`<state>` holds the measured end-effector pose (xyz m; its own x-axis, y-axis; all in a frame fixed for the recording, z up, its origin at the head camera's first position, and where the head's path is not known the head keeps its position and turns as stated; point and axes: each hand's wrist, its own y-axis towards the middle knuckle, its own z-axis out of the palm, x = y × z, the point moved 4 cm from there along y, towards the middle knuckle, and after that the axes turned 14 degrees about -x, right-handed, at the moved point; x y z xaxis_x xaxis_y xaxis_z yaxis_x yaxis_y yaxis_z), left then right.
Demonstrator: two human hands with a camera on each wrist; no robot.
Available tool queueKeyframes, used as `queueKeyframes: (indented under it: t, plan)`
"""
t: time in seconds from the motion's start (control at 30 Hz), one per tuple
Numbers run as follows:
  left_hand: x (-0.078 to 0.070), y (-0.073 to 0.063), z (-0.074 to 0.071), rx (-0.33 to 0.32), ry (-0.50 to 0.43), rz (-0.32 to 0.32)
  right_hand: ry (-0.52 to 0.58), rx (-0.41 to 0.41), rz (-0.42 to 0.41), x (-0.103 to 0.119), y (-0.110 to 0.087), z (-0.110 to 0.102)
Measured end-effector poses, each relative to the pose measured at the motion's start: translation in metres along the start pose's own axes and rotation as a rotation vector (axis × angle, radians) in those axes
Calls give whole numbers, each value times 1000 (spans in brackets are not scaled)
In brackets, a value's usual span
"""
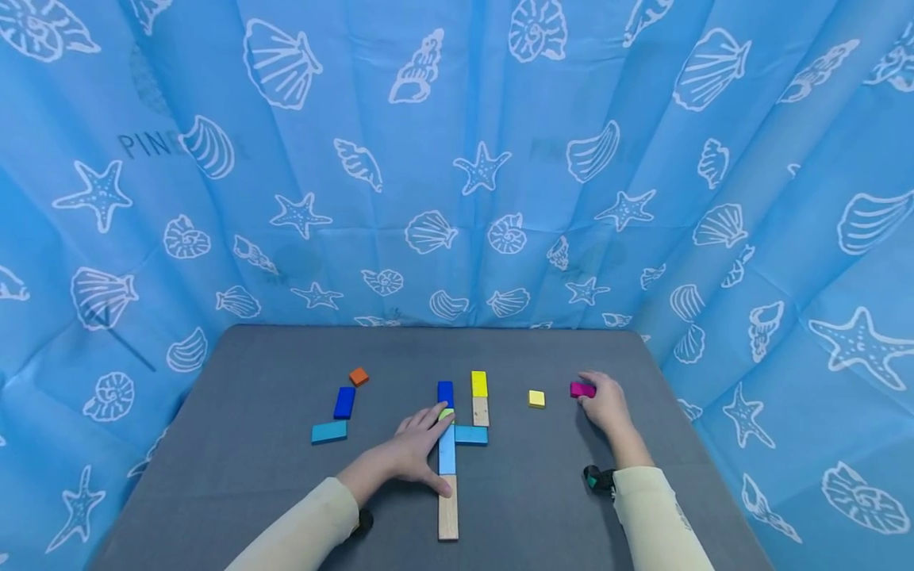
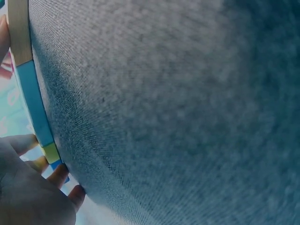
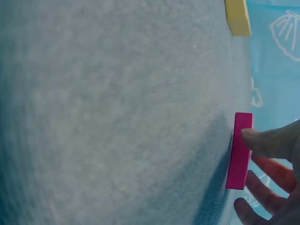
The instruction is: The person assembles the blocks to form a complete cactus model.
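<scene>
- A blue curtain (image 1: 443, 186) printed with white shells and starfish hangs behind and beside a table covered in grey cloth (image 1: 250, 484).
- Near the middle of the table, a straight column runs toward the person: an upper dark blue block (image 1: 446, 391), a small lime block (image 1: 447, 415), a light blue block (image 1: 447, 452) and a long plain wood block (image 1: 447, 519), set end to end.
- A teal block (image 1: 471, 434) lies crosswise, against the column's right side; above it stand in line a short plain wood block (image 1: 481, 411) and a bright yellow block (image 1: 479, 384), end to end.
- The left hand (image 1: 408, 454) is spread wide over the column, its thumb at the long plain wood block and its fingertips about the lime block.
- The right hand (image 1: 607, 406), well apart on the right, pinches a magenta block (image 1: 581, 389) between thumb and fingers; whether that block touches the cloth I cannot tell.
- A small pale yellow block (image 1: 536, 399) lies between the column and the magenta block.
- Left of the column lie three loose pieces: an orange block (image 1: 359, 376), a lower dark blue block (image 1: 344, 403) and another teal block (image 1: 329, 432).
- Both forearms wear pale sleeves (image 1: 300, 527).
</scene>
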<state>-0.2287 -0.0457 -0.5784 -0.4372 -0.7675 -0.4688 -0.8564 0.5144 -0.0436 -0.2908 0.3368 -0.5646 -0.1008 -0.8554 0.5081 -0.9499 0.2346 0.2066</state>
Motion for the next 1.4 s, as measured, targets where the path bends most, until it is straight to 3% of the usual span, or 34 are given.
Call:
queueKeyframes:
  t: [0.23,0.6,0.77,1.03,1.1,1.23,1.4]
  plan:
    - [0,0,0,8,-12,-4,-40,9,41,-1,-3,0]
    - [2,-2,-2,9,-49,-23,-5,-47,79,25,-22,9]
    - [2,-1,0,12,-42,-21,27,48,41,26,-23,7]
    - [0,-1,-1,11,-45,-14,106,287,-137,19,-19,-10]
    - [0,-1,-1,15,-44,-14,99,323,-140,18,-18,-10]
    - [0,-1,-1,19,-39,-10,64,347,-136,17,-16,-9]
    - [-1,-1,0,18,-42,-8,55,292,-129,16,-11,-10]
